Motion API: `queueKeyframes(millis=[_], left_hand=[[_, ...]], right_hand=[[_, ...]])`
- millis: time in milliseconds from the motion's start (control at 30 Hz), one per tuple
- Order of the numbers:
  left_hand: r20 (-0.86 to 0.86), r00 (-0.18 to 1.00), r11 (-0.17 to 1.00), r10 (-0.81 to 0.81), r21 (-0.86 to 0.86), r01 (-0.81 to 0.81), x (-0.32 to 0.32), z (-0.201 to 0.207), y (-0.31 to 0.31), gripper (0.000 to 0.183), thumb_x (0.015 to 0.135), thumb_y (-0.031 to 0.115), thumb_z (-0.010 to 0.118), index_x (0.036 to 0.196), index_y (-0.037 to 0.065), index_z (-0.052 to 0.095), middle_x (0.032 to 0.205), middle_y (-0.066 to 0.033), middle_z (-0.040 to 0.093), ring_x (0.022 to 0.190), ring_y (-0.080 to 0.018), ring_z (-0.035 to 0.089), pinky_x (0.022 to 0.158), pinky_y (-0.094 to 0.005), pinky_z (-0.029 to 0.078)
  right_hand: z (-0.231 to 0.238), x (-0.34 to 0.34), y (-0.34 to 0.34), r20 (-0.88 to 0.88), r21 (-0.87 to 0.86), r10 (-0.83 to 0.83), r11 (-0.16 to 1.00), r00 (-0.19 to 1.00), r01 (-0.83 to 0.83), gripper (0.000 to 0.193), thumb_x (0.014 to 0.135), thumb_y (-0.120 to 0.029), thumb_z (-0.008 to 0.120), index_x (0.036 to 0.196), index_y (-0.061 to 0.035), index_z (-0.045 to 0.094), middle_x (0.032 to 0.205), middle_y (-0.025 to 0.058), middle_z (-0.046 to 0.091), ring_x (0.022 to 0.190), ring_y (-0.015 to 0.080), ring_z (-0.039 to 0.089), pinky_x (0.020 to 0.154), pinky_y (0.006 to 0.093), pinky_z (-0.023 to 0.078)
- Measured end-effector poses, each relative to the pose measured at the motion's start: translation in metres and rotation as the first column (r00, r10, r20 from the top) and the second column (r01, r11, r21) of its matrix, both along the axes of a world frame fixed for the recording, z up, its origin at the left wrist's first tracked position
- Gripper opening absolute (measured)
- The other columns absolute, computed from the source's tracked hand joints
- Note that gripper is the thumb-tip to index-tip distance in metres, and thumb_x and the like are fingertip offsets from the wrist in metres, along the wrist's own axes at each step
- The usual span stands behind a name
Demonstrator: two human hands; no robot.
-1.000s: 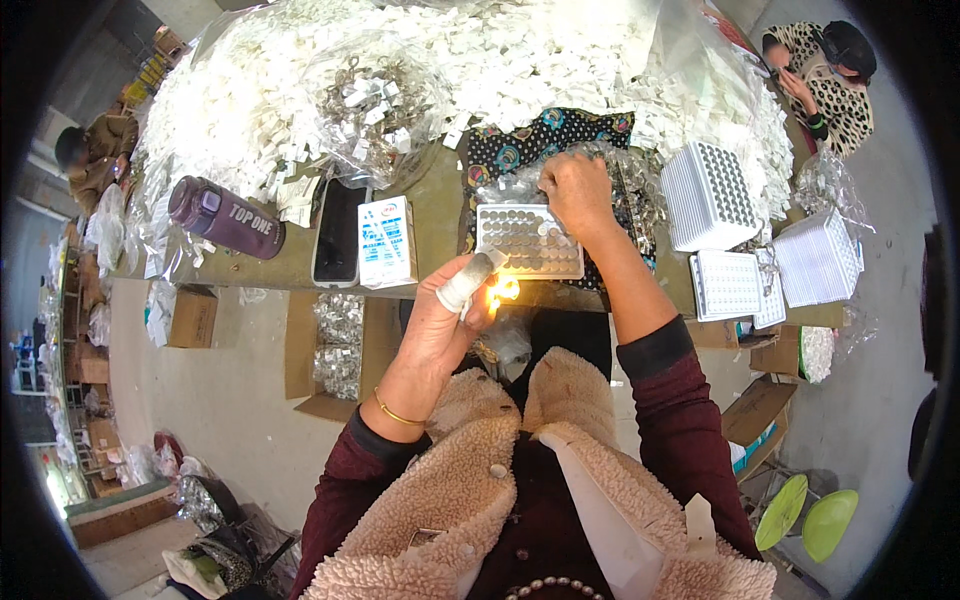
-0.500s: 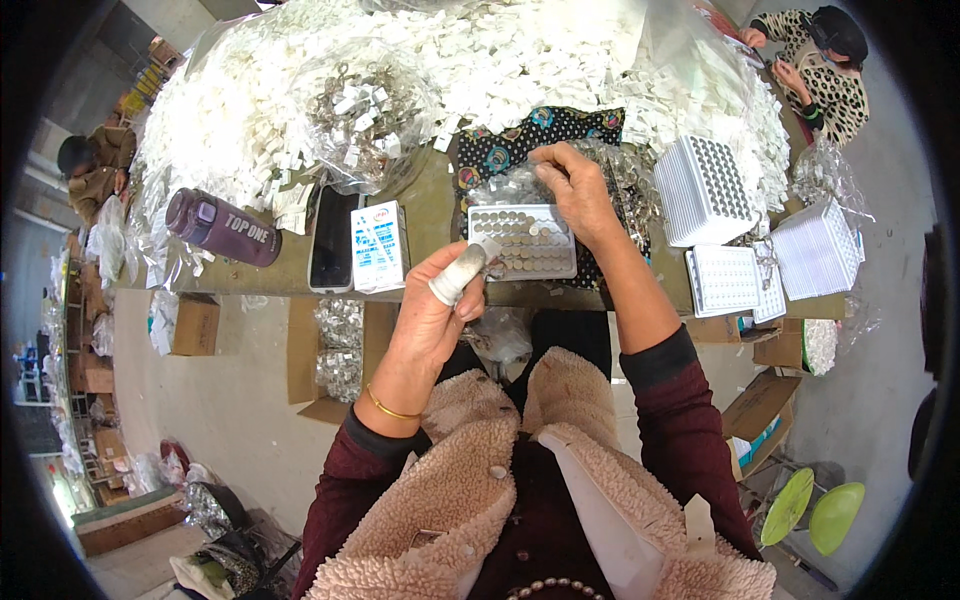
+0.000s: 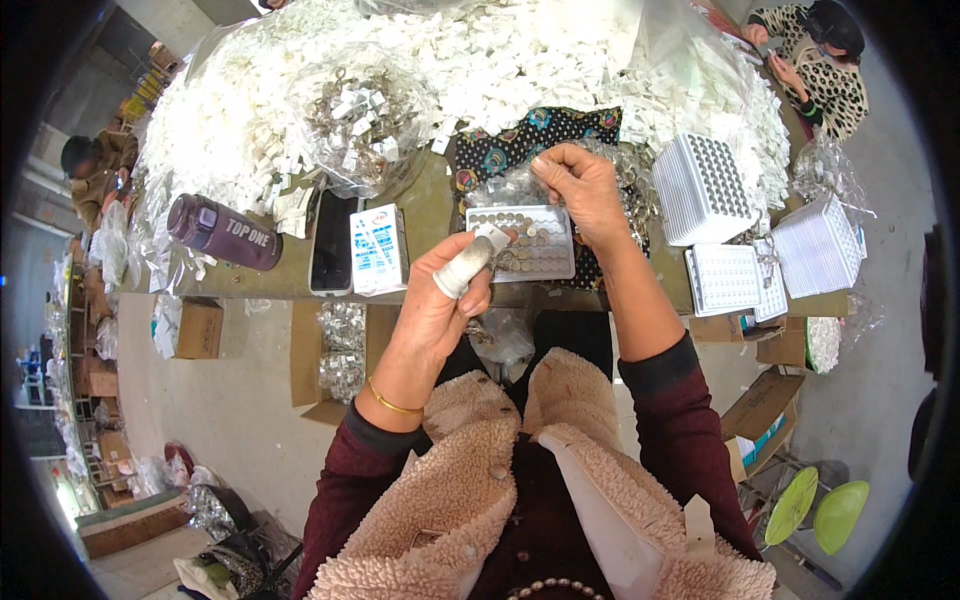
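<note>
My left hand (image 3: 440,300) is closed in front of the tray, a white wrapping (image 3: 463,268) around one finger. A small white tag (image 3: 493,236) is pinched at its fingertips; below the fingers a bit of metal shows, too small to make out. Just beyond lies a white tray (image 3: 572,262) with rows of round, coin-like metal discs (image 3: 540,252). My right hand (image 3: 582,190) is raised over the tray's far right corner, thumb and forefinger pressed together. What they hold, if anything, cannot be made out. Clear plastic (image 3: 490,190) lies behind the tray on a patterned dark cloth (image 3: 530,130).
White tags (image 3: 560,60) heap across the back. A bag of metal pieces (image 3: 362,120), purple bottle (image 3: 225,232), phone (image 3: 331,240) and white-blue box (image 3: 378,250) stand left. Stacked trays (image 3: 705,190) stand right. Two people (image 3: 820,60) (image 3: 98,165) sit at the table's sides.
My left hand has shifted slightly, and the white tag shows more at its fingertips, tilted over the tray. My right hand has moved a little to the right, still pinched.
</note>
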State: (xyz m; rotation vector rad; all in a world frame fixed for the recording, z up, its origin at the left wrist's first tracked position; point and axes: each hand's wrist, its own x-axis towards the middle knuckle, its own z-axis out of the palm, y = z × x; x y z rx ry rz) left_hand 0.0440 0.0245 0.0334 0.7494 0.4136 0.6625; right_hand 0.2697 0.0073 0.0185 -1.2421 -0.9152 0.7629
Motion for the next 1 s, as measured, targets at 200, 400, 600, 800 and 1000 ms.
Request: queueKeyframes(millis=[200,400,600,800,1000], left_hand=[[0.017,1.0,0.999,0.022,0.025,-0.023,0.004,0.008,0.002,0.022,0.098,0.014,0.06,0.117,0.005,0.066,0.121,-0.0186,0.067,0.049,-0.0046,0.041,0.045,-0.0198,0.034],[-0.021,0.995,0.992,0.102,0.078,-0.1,0.013,0.015,0.0,0.028,0.097,0.018,0.063,0.118,0.0,0.064,0.134,-0.0153,0.061,0.05,-0.0028,0.043,0.045,-0.0189,0.035],[0.047,0.998,0.998,0.039,0.04,-0.04,0.024,0.021,0.007,0.024,0.097,0.013,0.063,0.119,0.004,0.066,0.137,-0.0157,0.059,0.05,-0.0039,0.044,0.047,-0.0183,0.036],[0.045,0.999,0.999,0.014,0.03,-0.016,0.029,0.022,0.007,0.03,0.097,0.016,0.064,0.122,0.0,0.064,0.132,-0.0145,0.062,0.052,-0.0025,0.046,0.047,-0.0184,0.036],[0.054,0.997,0.999,0.049,0.018,-0.05,0.031,0.022,0.007,0.032,0.097,0.017,0.064,0.123,-0.001,0.064,0.105,-0.0063,0.072,0.051,-0.0025,0.044,0.046,-0.0185,0.034]], right_hand=[[0.021,-0.019,-0.016,-0.253,0.12,0.234,0.97,0.939,-0.21,0.013,0.093,-0.011,0.068,0.091,0.002,0.067,0.075,0.005,0.063,0.062,0.0097,0.057,0.055,0.0261,0.05],[0.025,-0.024,-0.015,-0.144,0.117,0.131,0.987,0.981,-0.114,0.015,0.093,-0.013,0.068,0.091,0.0018,0.066,0.076,0.0049,0.065,0.06,0.0081,0.058,0.054,0.0233,0.049],[0.027,-0.019,-0.012,0.056,0.105,-0.036,0.994,0.998,0.03,0.013,0.092,-0.013,0.068,0.092,0.0003,0.067,0.074,0.0006,0.063,0.062,0.0049,0.053,0.054,0.0215,0.044],[0.03,-0.021,-0.018,0.114,0.138,-0.054,0.99,0.992,0.038,0.012,0.094,-0.009,0.065,0.092,0.0024,0.065,0.077,0.001,0.062,0.064,0.0052,0.052,0.059,0.0212,0.046],[0.03,-0.023,-0.018,0.17,0.145,-0.056,0.989,0.984,0.032,0.006,0.093,-0.004,0.064,0.094,0.0016,0.066,0.082,0.0011,0.063,0.071,0.0051,0.056,0.064,0.0214,0.049]])
